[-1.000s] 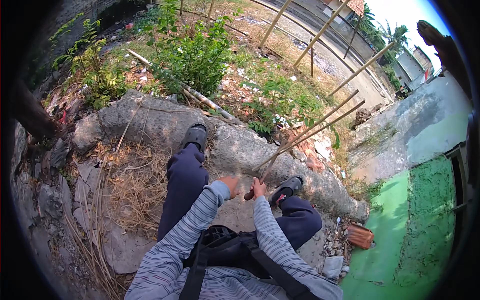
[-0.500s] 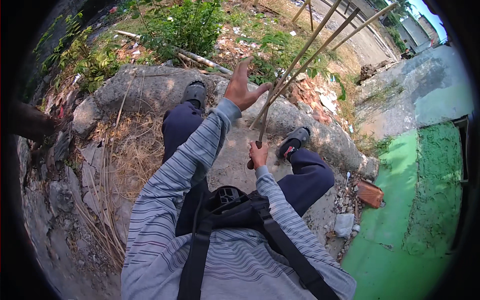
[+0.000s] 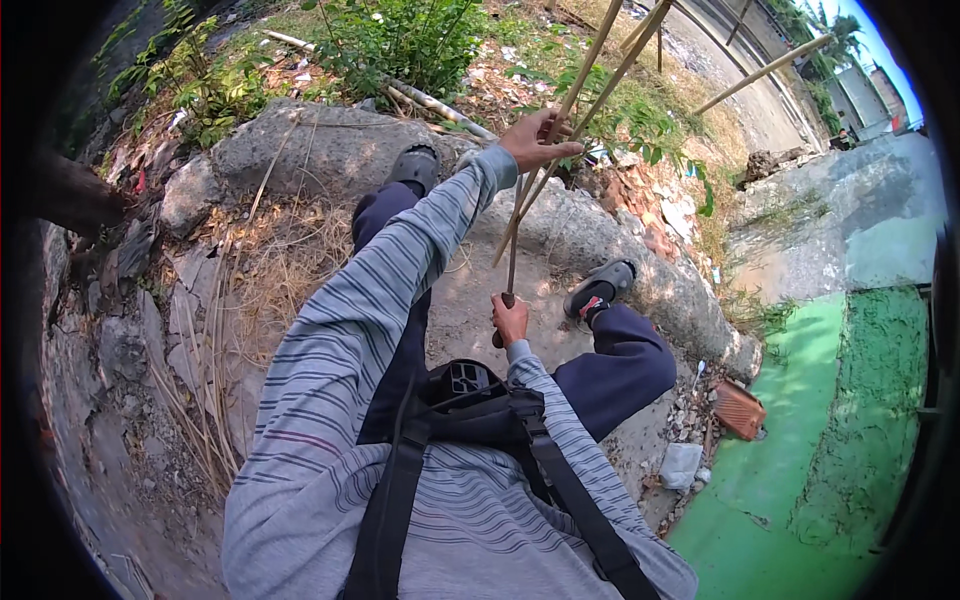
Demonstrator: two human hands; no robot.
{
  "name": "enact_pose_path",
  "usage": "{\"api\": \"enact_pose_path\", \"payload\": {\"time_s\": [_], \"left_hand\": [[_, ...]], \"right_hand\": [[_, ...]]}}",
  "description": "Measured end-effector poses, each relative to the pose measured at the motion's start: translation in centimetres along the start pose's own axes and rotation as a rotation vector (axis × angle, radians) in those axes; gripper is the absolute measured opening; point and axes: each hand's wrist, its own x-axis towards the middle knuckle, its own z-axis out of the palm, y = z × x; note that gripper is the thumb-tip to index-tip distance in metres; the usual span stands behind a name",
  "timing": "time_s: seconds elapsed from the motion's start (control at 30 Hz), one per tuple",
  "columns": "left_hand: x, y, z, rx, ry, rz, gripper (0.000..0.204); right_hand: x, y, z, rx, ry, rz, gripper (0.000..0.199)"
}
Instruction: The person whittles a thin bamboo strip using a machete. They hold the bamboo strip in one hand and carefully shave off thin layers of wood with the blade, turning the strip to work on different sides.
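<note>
Sticks [image 3: 590, 62], long ones, slant through the upper middle of the frame, lower ends crossing my thin tool [image 3: 513, 258] around center. My left hand [image 3: 538, 142] is up against them, can't tell if it's closed. Right hand [image 3: 510, 319]'s wrapped around the tool's handle, mid-frame.

The left hand [image 3: 538, 143] touches 2 long sticks [image 3: 608, 93] while the right hand [image 3: 512, 318] grips a brown handle [image 3: 498, 341].
</note>
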Motion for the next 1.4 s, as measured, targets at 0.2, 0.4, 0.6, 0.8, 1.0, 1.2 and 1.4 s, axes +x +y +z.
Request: {"api": "enact_pose_path", "payload": {"time_s": [0.2,0.4,0.6,0.8,1.0,1.2,1.4], "left_hand": [[-2.0,0.3,1.3,-0.090,-0.075,0.069,0.034],[-5.0,-0.5,3.4,0.229,-0.293,0.155,0.028],[-6.3,-1.7,4.2,0.293,-0.434,0.267,0.024],[-6.6,-0.6,3.2,0.486,-0.292,0.408,0.050],[-6.9,2.3,-0.3,0.471,0.282,0.434,0.066],[-6.7,2.7,-1.8,0.452,0.479,0.244,0.055],[-5.7,2.9,-0.9,0.477,0.473,0.358,0.057]], "right_hand": [[-0.4,-0.7,0.2,0.133,-0.095,0.115,0.033],[-1.0,-1.6,0.3,0.190,-0.153,0.232,0.033],[-0.6,-1.7,0.3,0.257,-0.208,0.270,0.032],[-0.6,-2.4,-0.6,0.317,-0.068,0.176,0.048],[0.8,-8.8,-3.5,0.356,0.106,-0.032,0.057],[2.8,-11.5,-5.8,0.297,0.154,-0.077,0.055],[6.2,-5.5,-5.6,0.092,0.074,0.088,0.055]]}}
